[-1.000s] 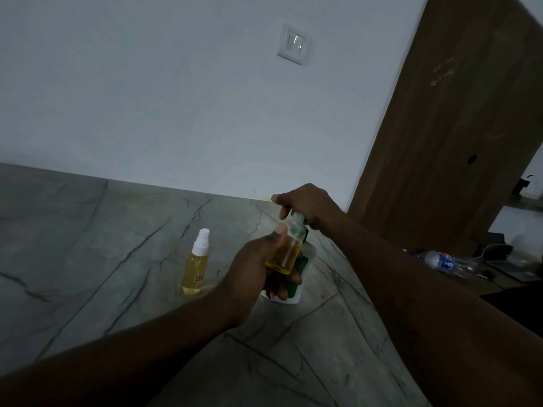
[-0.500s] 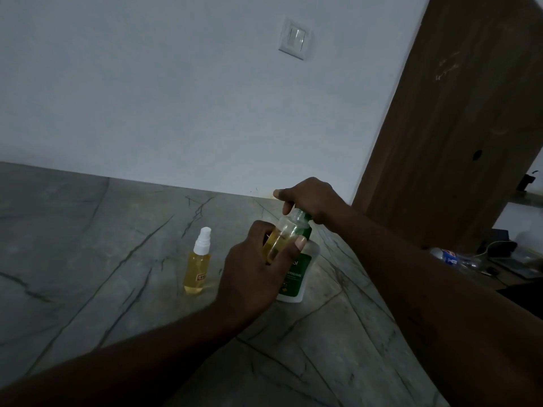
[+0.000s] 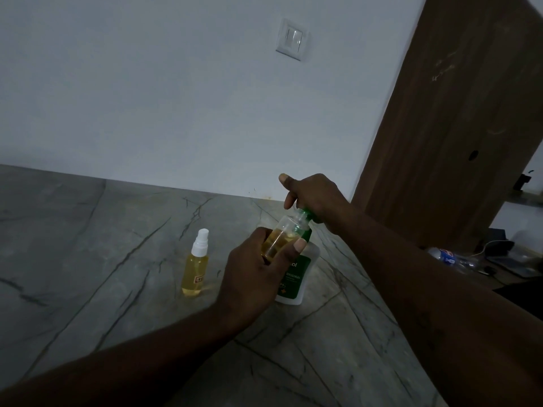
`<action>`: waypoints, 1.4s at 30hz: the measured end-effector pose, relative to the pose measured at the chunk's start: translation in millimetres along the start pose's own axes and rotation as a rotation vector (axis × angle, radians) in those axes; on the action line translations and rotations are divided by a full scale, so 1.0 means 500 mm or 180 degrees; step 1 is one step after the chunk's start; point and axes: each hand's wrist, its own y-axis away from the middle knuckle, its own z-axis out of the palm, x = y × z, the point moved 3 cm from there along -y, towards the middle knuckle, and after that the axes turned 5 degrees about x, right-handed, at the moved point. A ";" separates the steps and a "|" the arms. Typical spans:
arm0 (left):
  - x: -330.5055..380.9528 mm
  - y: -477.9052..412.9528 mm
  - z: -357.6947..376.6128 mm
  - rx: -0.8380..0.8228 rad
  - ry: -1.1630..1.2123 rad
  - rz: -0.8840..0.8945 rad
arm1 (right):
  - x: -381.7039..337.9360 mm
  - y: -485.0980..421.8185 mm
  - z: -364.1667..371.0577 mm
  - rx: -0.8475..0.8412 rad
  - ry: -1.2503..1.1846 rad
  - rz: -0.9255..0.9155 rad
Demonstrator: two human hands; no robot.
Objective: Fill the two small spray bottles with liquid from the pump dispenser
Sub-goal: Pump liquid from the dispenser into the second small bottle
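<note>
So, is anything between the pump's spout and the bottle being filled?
Nothing visible. The left hand holds the uncapped bottle with its neck tilted up to the pump, gripped by the right hand. The capped bottle stands apart.

2 spray bottles [image 3: 195,268] [image 3: 278,240], 1 pump dispenser [image 3: 297,279]

Grey stone countertop [image 3: 88,259], dark-veined, smooth with a dull sheen. The capped spray bottle [image 3: 196,265] is clear plastic under a white plastic top. The open bottle [image 3: 282,236] is clear plastic too, catching light. Now the pump dispenser [image 3: 296,277]: glossy white plastic, green label. Wall [image 3: 147,98] in matt paint, door [image 3: 458,127] in matt brown wood grain.
</note>
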 end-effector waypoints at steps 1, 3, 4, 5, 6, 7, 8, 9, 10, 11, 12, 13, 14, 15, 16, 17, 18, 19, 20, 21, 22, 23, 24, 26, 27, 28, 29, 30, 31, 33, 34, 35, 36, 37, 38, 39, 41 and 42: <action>-0.001 -0.001 0.000 -0.0041 0.0033 0.0003 | 0.002 -0.001 0.001 0.0025 -0.0049 0.0047; -0.002 -0.004 0.001 -0.0141 0.0078 -0.0020 | 0.003 -0.004 0.001 0.0075 -0.0197 0.0112; -0.003 -0.006 0.002 -0.0204 0.0096 -0.0042 | 0.004 -0.006 0.000 0.0085 -0.0285 0.0129; -0.005 -0.007 0.003 -0.0270 0.0107 -0.0065 | 0.005 -0.008 -0.001 0.0090 -0.0352 0.0135; -0.006 -0.008 0.005 -0.0334 0.0116 -0.0094 | 0.006 -0.011 -0.003 0.0099 -0.0407 0.0133; -0.007 -0.009 0.007 -0.0398 0.0128 -0.0135 | 0.007 -0.015 -0.004 0.0106 -0.0462 0.0134; -0.007 -0.008 0.009 -0.0466 0.0153 -0.0189 | 0.007 -0.018 -0.005 0.0103 -0.0513 0.0142; -0.008 -0.008 0.011 -0.0533 0.0192 -0.0258 | 0.009 -0.021 -0.004 0.0094 -0.0536 0.0160; -0.008 -0.006 0.013 -0.0590 0.0247 -0.0334 | 0.010 -0.023 -0.003 0.0085 -0.0526 0.0184; -0.008 -0.005 0.016 -0.0636 0.0306 -0.0421 | 0.013 -0.025 -0.002 0.0075 -0.0501 0.0214; -0.008 -0.005 0.017 -0.0670 0.0361 -0.0501 | 0.017 -0.027 -0.001 0.0061 -0.0488 0.0254; -0.008 -0.005 0.018 -0.0698 0.0404 -0.0571 | 0.021 -0.030 0.000 0.0041 -0.0508 0.0302; -0.008 -0.005 0.020 -0.0728 0.0453 -0.0638 | 0.025 -0.031 0.000 0.0020 -0.0554 0.0356; -0.009 -0.005 0.022 -0.0757 0.0515 -0.0705 | 0.028 -0.033 0.000 -0.0006 -0.0606 0.0401; -0.010 -0.004 0.023 -0.0786 0.0590 -0.0773 | 0.030 -0.035 0.000 -0.0037 -0.0650 0.0435; -0.011 -0.004 0.024 -0.0811 0.0668 -0.0835 | 0.032 -0.037 -0.001 -0.0074 -0.0687 0.0464; -0.011 -0.004 0.026 -0.0823 0.0756 -0.0884 | 0.033 -0.038 -0.001 -0.0119 -0.0716 0.0491; -0.011 -0.004 0.025 -0.0810 0.0852 -0.0930 | 0.033 -0.040 -0.001 -0.0174 -0.0731 0.0519; -0.010 -0.004 0.025 -0.0773 0.0946 -0.0976 | 0.032 -0.042 -0.001 -0.0238 -0.0715 0.0549; -0.009 -0.004 0.024 -0.0721 0.1026 -0.1019 | 0.032 -0.043 0.000 -0.0302 -0.0661 0.0574; -0.008 -0.006 0.023 -0.0669 0.1089 -0.1053 | 0.032 -0.045 0.003 -0.0355 -0.0579 0.0590; -0.007 -0.008 0.022 -0.0624 0.1153 -0.1087 | 0.033 -0.046 0.005 -0.0392 -0.0501 0.0599; -0.007 -0.009 0.022 -0.0588 0.1239 -0.1137 | 0.034 -0.046 0.008 -0.0415 -0.0453 0.0610; -0.008 -0.010 0.024 -0.0577 0.1512 -0.1306 | 0.037 -0.047 0.014 -0.0462 -0.0429 0.0650; -0.009 -0.010 0.026 -0.0597 0.1677 -0.1409 | 0.038 -0.046 0.015 -0.0495 -0.0429 0.0677; -0.010 -0.010 0.028 -0.0619 0.1831 -0.1501 | 0.039 -0.046 0.016 -0.0526 -0.0430 0.0705; -0.012 -0.010 0.029 -0.0633 0.1963 -0.1570 | 0.039 -0.046 0.016 -0.0547 -0.0427 0.0734; -0.014 -0.009 0.030 -0.0647 0.2069 -0.1614 | 0.038 -0.044 0.016 -0.0561 -0.0427 0.0763; -0.017 -0.009 0.031 -0.0668 0.2154 -0.1645 | 0.037 -0.043 0.016 -0.0572 -0.0435 0.0791; -0.020 -0.009 0.031 -0.0738 0.2304 -0.1669 | 0.034 -0.042 0.017 -0.0581 -0.0450 0.0848; -0.022 -0.009 0.031 -0.0775 0.2370 -0.1662 | 0.033 -0.042 0.019 -0.0581 -0.0437 0.0877; -0.024 -0.010 0.030 -0.0801 0.2419 -0.1659 | 0.032 -0.042 0.021 -0.0585 -0.0407 0.0897; -0.026 -0.012 0.029 -0.0819 0.2450 -0.1671 | 0.031 -0.042 0.022 -0.0599 -0.0371 0.0913; -0.027 -0.013 0.029 -0.0832 0.2469 -0.1694 | 0.031 -0.042 0.023 -0.0622 -0.0340 0.0927; -0.028 -0.014 0.028 -0.0846 0.2488 -0.1715 | 0.030 -0.042 0.024 -0.0648 -0.0315 0.0940; -0.029 -0.015 0.028 -0.0861 0.2496 -0.1724 | 0.029 -0.042 0.023 -0.0663 -0.0287 0.0953; -0.027 -0.015 0.026 -0.0890 0.2476 -0.1719 | 0.028 -0.041 0.021 -0.0660 -0.0230 0.0982; -0.026 -0.015 0.026 -0.0899 0.2472 -0.1717 | 0.028 -0.041 0.021 -0.0661 -0.0213 0.0998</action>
